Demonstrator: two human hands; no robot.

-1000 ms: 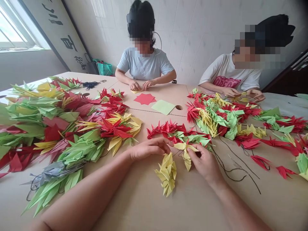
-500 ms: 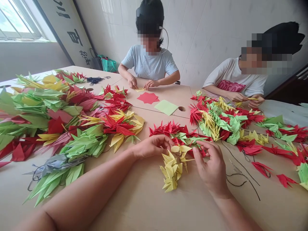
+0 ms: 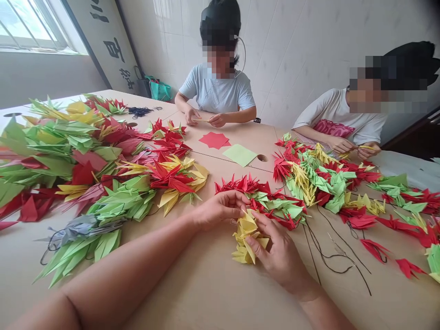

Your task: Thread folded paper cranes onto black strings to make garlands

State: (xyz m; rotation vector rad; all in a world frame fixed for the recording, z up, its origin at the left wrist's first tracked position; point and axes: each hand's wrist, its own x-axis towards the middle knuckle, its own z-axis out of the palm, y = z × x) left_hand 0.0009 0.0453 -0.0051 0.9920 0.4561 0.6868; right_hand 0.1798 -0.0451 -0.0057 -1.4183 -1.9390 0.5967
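Note:
A bunch of yellow folded paper cranes (image 3: 244,238) lies on the tan table (image 3: 206,284) just in front of me. My right hand (image 3: 278,254) curls round the bunch from the right, fingers closed on the cranes. My left hand (image 3: 220,210) pinches the top of the same bunch with thumb and fingertips. A black thread (image 3: 330,250) trails off to the right of my right hand. Behind the bunch lies a string of red and green cranes (image 3: 264,197).
Big heaps of red, green and yellow cranes (image 3: 79,156) fill the left side; another heap (image 3: 323,178) spreads at right. Red paper (image 3: 215,140) and a green sheet (image 3: 239,154) lie beside a table hole (image 3: 262,157). Two people fold paper across the table.
My right hand has moved left and down onto the yellow bunch, pushing the single crane into it. The left hand stayed pinched at the top. The view has shifted slightly.

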